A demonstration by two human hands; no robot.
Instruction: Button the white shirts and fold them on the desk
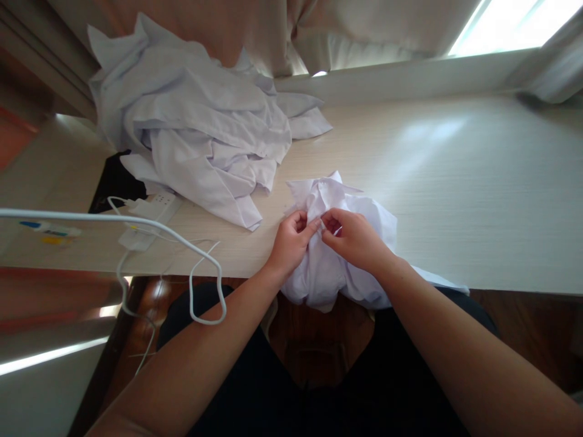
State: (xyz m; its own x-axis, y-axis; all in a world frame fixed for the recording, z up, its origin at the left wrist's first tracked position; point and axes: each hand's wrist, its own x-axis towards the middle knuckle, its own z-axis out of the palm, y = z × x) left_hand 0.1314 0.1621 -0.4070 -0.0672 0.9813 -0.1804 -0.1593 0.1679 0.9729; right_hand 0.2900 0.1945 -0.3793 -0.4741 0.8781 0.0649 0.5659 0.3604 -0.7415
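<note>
At the edge of the tabletop (478,200), the left hand (291,243) and right hand (357,238) pinch white cloth (325,280); its overhanging weight could drag it down if grips slacken.

Part of the white cloth (325,279) is hidden beneath the left hand (291,240) and right hand (355,238), and anything between the right fingertips is too small to make out, while both forearms run out of view at the bottom corners. The heap of white garments (204,115) covers part of a black object (117,182), leaving its full shape unclear, and folds hide how many pieces are piled there. At left, the lettering on a small tube (57,230) is blurred, a white cable (91,216) leaves the frame, and the bright window (514,27) is cropped at top right.
</note>
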